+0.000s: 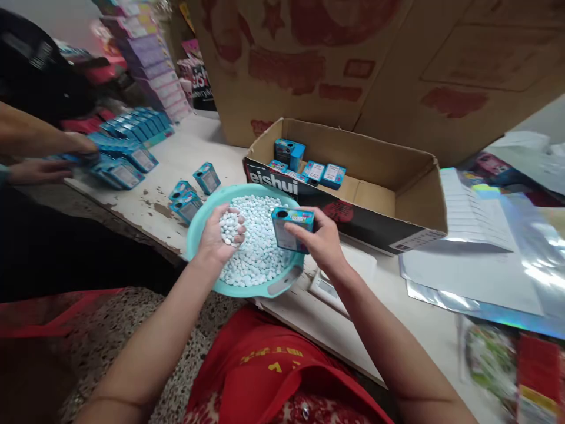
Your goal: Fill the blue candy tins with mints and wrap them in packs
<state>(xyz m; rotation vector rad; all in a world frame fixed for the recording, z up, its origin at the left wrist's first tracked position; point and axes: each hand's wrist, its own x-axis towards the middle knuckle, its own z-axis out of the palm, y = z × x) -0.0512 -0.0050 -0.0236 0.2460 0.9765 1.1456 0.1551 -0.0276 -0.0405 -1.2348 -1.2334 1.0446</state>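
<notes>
A pale teal basin [270, 288] full of small white candies [258, 250] sits at the table's near edge. Over its left side my left hand [220, 232] is cupped palm up, its fingers curled around a heap of those candies. My right hand [320, 235] grips a small blue box [293, 229] above the right side of the basin. The box is tilted, and a dark round hole shows in its top. Behind the basin is a long, low open carton [388, 209] with several similar blue boxes [314, 171] inside.
A white scale [329, 291] lies right of the basin, partly behind my right arm. Loose blue boxes [206, 178] stand at left. A co-worker's hands [44, 168] are near rows of blue boxes [128, 147]. Papers [468, 265] cover the right side; a large carton [375, 70] stands behind.
</notes>
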